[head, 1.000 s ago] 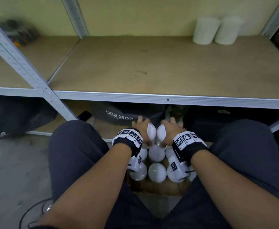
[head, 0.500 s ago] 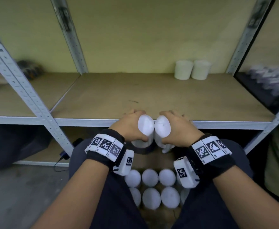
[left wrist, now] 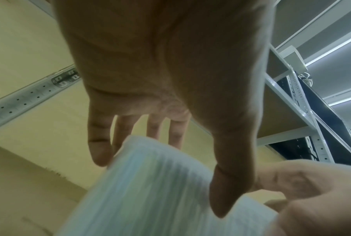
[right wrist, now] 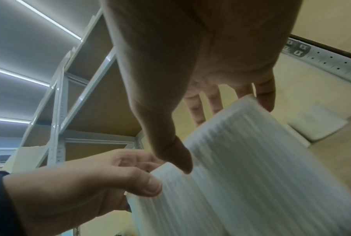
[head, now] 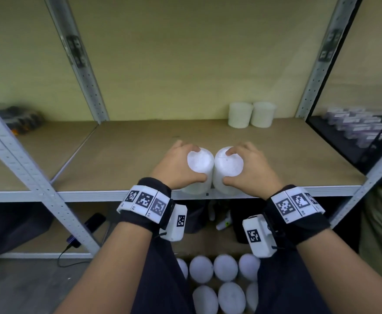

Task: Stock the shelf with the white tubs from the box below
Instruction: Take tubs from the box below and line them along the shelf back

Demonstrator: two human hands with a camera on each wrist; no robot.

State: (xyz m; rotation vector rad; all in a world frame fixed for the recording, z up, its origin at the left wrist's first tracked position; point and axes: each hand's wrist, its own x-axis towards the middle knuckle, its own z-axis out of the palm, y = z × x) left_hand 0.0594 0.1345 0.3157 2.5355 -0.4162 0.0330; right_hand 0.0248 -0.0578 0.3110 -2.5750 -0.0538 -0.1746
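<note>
My left hand (head: 181, 164) grips one white tub (head: 200, 163) by its top, and my right hand (head: 245, 165) grips a second white tub (head: 228, 163) the same way. Both tubs touch side by side over the front edge of the wooden shelf (head: 140, 143). In the left wrist view the ribbed tub (left wrist: 150, 183) sits between thumb and fingers (left wrist: 99, 143). The right wrist view shows its tub (right wrist: 251, 167) under the right hand, with the left hand (right wrist: 89, 183) beside it. Two more white tubs (head: 251, 114) stand at the shelf's back right. Several tubs (head: 212, 279) fill the box below.
Grey perforated uprights (head: 81, 64) frame the shelf bay, and a slanted post (head: 27, 173) crosses at left. A dark rack with small packages (head: 355, 125) is on the right. A phone on a cable (head: 93, 220) lies on the lower shelf. My knees flank the box.
Both hands lifted a tub each out of the box, rose past the shelf edge and now hold them above the shelf's front. The head view tilted upward.
</note>
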